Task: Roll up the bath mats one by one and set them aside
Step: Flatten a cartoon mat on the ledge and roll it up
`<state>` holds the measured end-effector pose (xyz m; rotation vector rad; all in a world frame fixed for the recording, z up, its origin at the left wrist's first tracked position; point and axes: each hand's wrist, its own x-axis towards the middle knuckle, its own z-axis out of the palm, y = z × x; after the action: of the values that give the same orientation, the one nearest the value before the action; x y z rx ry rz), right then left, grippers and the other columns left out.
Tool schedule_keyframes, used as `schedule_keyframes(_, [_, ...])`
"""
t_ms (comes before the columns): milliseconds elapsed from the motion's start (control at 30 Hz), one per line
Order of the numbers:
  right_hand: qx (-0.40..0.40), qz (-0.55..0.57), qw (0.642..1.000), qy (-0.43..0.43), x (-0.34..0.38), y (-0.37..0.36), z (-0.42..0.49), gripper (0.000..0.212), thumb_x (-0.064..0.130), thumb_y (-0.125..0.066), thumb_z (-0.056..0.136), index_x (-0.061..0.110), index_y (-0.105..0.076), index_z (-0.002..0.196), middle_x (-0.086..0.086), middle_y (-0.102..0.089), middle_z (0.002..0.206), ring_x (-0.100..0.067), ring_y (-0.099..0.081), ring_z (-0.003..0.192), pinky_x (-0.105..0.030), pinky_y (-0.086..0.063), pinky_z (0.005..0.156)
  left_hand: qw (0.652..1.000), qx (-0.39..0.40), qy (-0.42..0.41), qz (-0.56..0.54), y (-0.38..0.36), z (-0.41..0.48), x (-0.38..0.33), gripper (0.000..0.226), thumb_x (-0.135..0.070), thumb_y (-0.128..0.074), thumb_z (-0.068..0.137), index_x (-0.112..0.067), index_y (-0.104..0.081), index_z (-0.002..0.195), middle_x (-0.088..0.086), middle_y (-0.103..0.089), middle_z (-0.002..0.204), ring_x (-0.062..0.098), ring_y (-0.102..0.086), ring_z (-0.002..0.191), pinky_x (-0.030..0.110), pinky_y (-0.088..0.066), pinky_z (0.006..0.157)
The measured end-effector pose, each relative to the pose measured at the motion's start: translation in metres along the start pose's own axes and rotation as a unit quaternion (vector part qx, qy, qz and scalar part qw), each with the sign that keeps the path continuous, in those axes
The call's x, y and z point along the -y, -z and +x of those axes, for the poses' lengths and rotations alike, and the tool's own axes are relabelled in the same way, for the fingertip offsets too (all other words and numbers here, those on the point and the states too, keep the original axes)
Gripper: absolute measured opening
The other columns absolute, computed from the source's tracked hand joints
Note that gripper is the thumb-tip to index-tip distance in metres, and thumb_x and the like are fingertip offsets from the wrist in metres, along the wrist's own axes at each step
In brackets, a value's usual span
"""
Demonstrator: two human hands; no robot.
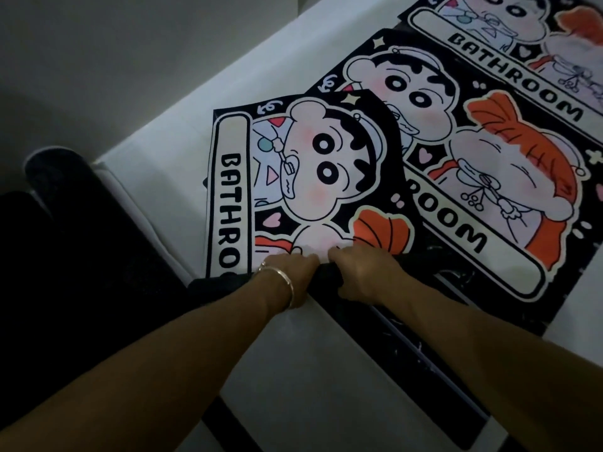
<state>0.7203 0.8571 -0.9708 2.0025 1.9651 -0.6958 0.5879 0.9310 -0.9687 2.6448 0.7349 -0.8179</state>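
Both hands are set side by side, almost touching, on the near end of the nearest bath mat (pixel 310 177). That end is turned over into a dark roll (pixel 215 287) that runs across the mat's width and sticks out to the left of the wrists. The left hand (pixel 290 265), with a silver bracelet (pixel 282 283) on its wrist, lies knuckles-up on the roll, its fingers curled over the top and down onto the printed face. The right hand (pixel 362 272) grips the same roll just to the right, fingers bent over it and fingertips on the pale cartoon print. A short piece of the dark backing shows between the two hands.

The flat part of this mat stretches away from the hands, showing a cartoon child's face, an orange shape and the word BATHROOM along its left border. It lies at a slant, its far right corner overlapping a second bath mat (pixel 473 158) with the same print, which lies flat beyond and to the right of the right hand. A third bath mat (pixel 522 44) of the same design lies further off, at the top right, partly cut by the frame edge.

All three rest on a white surface (pixel 310 370). A large dark shape (pixel 81 256) fills the left side; the dim light hides what it is.
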Motion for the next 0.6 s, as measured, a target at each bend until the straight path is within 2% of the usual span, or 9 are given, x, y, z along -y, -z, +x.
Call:
schedule_keyframes(100, [-0.041, -0.007, 0.999, -0.003, 0.001, -0.01, -0.008, 0.028, 0.017, -0.058, 0.084, 0.009, -0.049, 0.11, -0.009, -0.059, 0.108, -0.029, -0.057, 0.098, -0.03, -0.031, 0.062, 0.998, 0.037, -0.024, -0.037, 0.011, 0.005, 0.002, 0.037, -0.022, -0.061, 0.084, -0.017, -0.048, 0.118, 0.008, -0.061, 0.109, 0.025, -0.06, 0.097, 0.032, -0.049, 0.077])
schedule_keyframes(200, [0.058, 0.034, 0.998, -0.015, -0.004, 0.006, -0.001, 0.03, 0.022, -0.06, 0.085, 0.013, -0.052, 0.112, -0.007, -0.061, 0.11, -0.026, -0.058, 0.098, -0.028, -0.036, 0.066, 0.999, -0.035, -0.019, -0.009, 0.006, -0.003, -0.005, 0.055, -0.025, -0.061, 0.084, -0.018, -0.034, 0.131, 0.007, -0.053, 0.116, 0.028, -0.057, 0.104, 0.032, -0.042, 0.07])
schedule_keyframes(267, [0.082, 0.023, 0.996, -0.008, -0.008, 0.009, 0.003, 0.034, 0.025, -0.061, 0.084, 0.014, -0.053, 0.114, -0.007, -0.06, 0.11, -0.025, -0.057, 0.098, -0.027, -0.037, 0.067, 0.998, -0.053, -0.01, 0.019, -0.003, -0.005, -0.009, 0.055, -0.025, -0.059, 0.086, -0.017, -0.031, 0.133, 0.007, -0.053, 0.118, 0.028, -0.058, 0.103, 0.034, -0.041, 0.068])
schedule_keyframes(333, [-0.015, -0.013, 0.999, 0.026, -0.006, 0.002, -0.002, 0.035, 0.022, -0.069, 0.075, 0.011, -0.055, 0.106, -0.008, -0.062, 0.1, -0.026, -0.059, 0.089, -0.027, -0.032, 0.061, 1.0, -0.027, -0.009, 0.005, -0.004, -0.003, -0.008, 0.045, -0.024, -0.057, 0.087, -0.016, -0.038, 0.127, 0.009, -0.059, 0.114, 0.029, -0.06, 0.1, 0.033, -0.043, 0.071])
schedule_keyframes(367, [-0.07, -0.043, 0.996, 0.043, -0.005, -0.003, -0.005, 0.039, 0.021, -0.078, 0.062, 0.01, -0.057, 0.094, -0.008, -0.063, 0.087, -0.025, -0.06, 0.075, -0.025, -0.027, 0.054, 1.0, -0.004, -0.014, -0.015, -0.001, 0.0, -0.007, 0.041, -0.023, -0.058, 0.087, -0.015, -0.043, 0.124, 0.01, -0.06, 0.113, 0.029, -0.06, 0.1, 0.033, -0.045, 0.073])
schedule_keyframes(433, [-0.091, -0.061, 0.993, 0.043, -0.004, -0.007, -0.01, 0.047, 0.018, -0.087, 0.039, 0.01, -0.057, 0.075, -0.006, -0.06, 0.066, -0.023, -0.056, 0.053, -0.019, -0.012, 0.045, 0.998, 0.03, -0.027, -0.055, 0.005, 0.004, -0.004, 0.041, -0.023, -0.06, 0.086, -0.014, -0.047, 0.123, 0.011, -0.06, 0.115, 0.028, -0.059, 0.102, 0.031, -0.046, 0.079])
schedule_keyframes(500, [-0.056, -0.011, 0.998, 0.025, -0.006, -0.003, -0.006, 0.038, 0.018, -0.078, 0.065, 0.008, -0.057, 0.094, -0.009, -0.064, 0.088, -0.026, -0.062, 0.075, -0.022, -0.026, 0.051, 0.998, 0.019, -0.033, -0.059, 0.007, 0.003, -0.006, 0.046, -0.023, -0.06, 0.086, -0.014, -0.043, 0.128, 0.011, -0.058, 0.117, 0.028, -0.058, 0.104, 0.031, -0.044, 0.077])
schedule_keyframes(533, [0.007, 0.01, 1.0, 0.017, -0.005, 0.002, -0.005, 0.034, 0.02, -0.068, 0.078, 0.009, -0.053, 0.107, -0.009, -0.062, 0.103, -0.027, -0.06, 0.09, -0.025, -0.033, 0.06, 0.998, 0.0, -0.031, -0.048, 0.004, 0.001, -0.008, 0.05, -0.022, -0.06, 0.086, -0.014, -0.038, 0.13, 0.011, -0.056, 0.118, 0.029, -0.057, 0.105, 0.032, -0.043, 0.074])
schedule_keyframes(600, [0.111, 0.022, 0.994, -0.01, -0.006, 0.007, 0.004, 0.034, 0.022, -0.059, 0.085, 0.013, -0.05, 0.116, -0.007, -0.06, 0.113, -0.025, -0.057, 0.101, -0.028, -0.038, 0.07, 0.999, -0.031, -0.014, -0.039, -0.006, -0.003, -0.012, 0.051, -0.019, -0.058, 0.087, -0.012, -0.033, 0.132, 0.01, -0.055, 0.118, 0.03, -0.057, 0.105, 0.033, -0.04, 0.07])
